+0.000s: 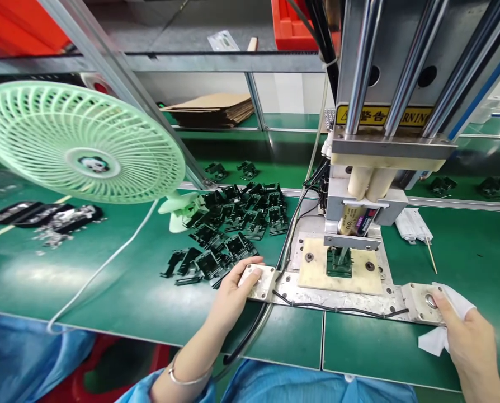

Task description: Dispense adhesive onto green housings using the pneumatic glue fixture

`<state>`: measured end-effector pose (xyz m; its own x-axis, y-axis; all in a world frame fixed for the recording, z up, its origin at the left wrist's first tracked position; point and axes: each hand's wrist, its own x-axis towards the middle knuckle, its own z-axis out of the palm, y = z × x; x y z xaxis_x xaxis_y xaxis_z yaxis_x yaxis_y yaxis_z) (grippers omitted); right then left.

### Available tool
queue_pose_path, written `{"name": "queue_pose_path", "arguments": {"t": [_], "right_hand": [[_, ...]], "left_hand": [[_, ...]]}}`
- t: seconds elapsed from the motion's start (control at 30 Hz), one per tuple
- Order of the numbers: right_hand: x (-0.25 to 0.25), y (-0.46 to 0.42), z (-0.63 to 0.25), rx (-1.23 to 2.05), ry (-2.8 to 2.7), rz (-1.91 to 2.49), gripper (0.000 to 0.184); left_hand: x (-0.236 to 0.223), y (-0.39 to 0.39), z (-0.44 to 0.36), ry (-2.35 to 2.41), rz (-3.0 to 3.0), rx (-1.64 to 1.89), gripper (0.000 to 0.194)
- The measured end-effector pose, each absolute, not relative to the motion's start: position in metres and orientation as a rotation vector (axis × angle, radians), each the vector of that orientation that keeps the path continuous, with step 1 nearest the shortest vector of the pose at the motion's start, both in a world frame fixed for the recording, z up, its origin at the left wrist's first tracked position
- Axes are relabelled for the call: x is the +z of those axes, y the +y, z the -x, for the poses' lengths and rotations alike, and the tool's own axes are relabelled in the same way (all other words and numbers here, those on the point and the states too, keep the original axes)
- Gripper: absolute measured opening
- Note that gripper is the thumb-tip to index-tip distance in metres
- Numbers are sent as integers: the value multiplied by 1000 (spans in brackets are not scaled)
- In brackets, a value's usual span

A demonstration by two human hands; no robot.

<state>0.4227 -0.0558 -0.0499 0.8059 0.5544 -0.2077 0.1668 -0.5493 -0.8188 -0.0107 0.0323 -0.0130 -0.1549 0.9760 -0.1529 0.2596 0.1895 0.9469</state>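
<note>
My left hand [235, 288] grips the left metal button box [262, 282] of a press, thumb on top and fingers around its far side. My right hand [470, 336] is closed around a white cloth [457, 302], with its thumb at the round button of the right button box [426, 302]. Between my hands, a dark green plastic part [339, 263] sits on the cream fixture plate [312, 277]. The press head [353, 240] is down over this part, and its tool tip touches or nearly touches it.
Left of the press lies a pile of dark plastic parts [233, 218]. A green fan [86, 145] stands further left, its white cable crossing the green table [136, 313]. Black cables [292, 235] run beside the press. White packets [413, 225] and a stick lie to its right.
</note>
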Motion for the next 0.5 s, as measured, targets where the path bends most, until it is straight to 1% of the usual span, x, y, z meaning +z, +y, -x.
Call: {"name": "queue_pose_path", "arguments": {"t": [0.1,0.5], "right_hand": [[-45,-54,-420,622,-424,2145,61],[-45,-53,-419,618,-427,2111,66]], "left_hand": [[-11,32,10,1588,-1199,1047,65],[-19,37,18,1548,-1158,1076,66]]}}
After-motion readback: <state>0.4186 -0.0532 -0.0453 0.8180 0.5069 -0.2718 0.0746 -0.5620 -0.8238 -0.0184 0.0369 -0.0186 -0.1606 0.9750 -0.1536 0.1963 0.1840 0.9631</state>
